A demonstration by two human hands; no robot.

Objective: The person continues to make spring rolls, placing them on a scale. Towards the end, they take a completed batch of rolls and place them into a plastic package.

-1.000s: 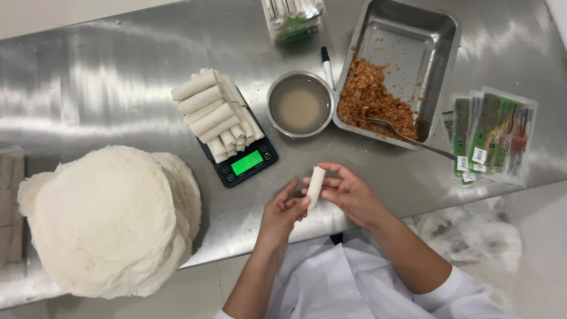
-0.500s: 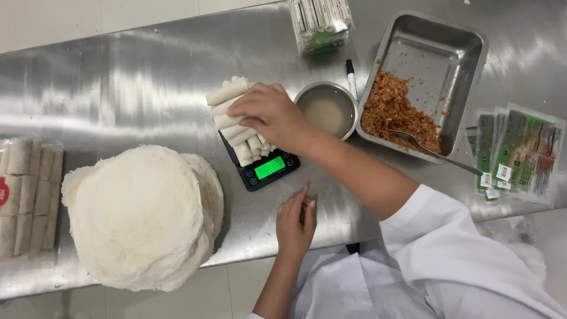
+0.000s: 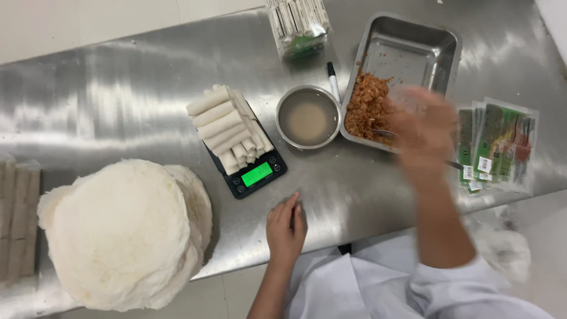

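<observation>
Head view, right hand: your right hand (image 3: pixel 422 133) is blurred over the near corner of the steel tray (image 3: pixel 440 44), just above the spoon (image 3: pixel 384 133). Whether the fingers are open or closed on anything, you cannot tell through the blur.
Head view, left hand: your left hand (image 3: pixel 285 227) lies flat and empty on the steel table (image 3: pixel 118 77), fingers loosely together, near the front edge.
Filling: the reddish-brown filling (image 3: pixel 366 106) sits heaped in the tray's near left corner; the rest of the tray floor is bare.
Spoon: only part of its handle shows under your hand, its bowl end towards the heap. Take it by the handle end so your fingers stay out of the mix.
Scoop advice: draw from the loose edge of the heap, not the packed corner, and level the spoonful against the tray wall so portions stay even.
Wrappers: the stack of round white wrappers (image 3: pixel 124 230) lies well to your left, at the table's front edge.
Rolls: finished rolls (image 3: pixel 227 127) are piled on the small black scale (image 3: pixel 254 174), touching one another.
Bowl: the round bowl of cloudy liquid (image 3: pixel 308 116) stands between scale and tray, just beside the tray; carry the spoon clear of it.
Others: a marker pen (image 3: pixel 333 80) lies between bowl and tray; green packets (image 3: pixel 499 145) lie right of the tray.
</observation>
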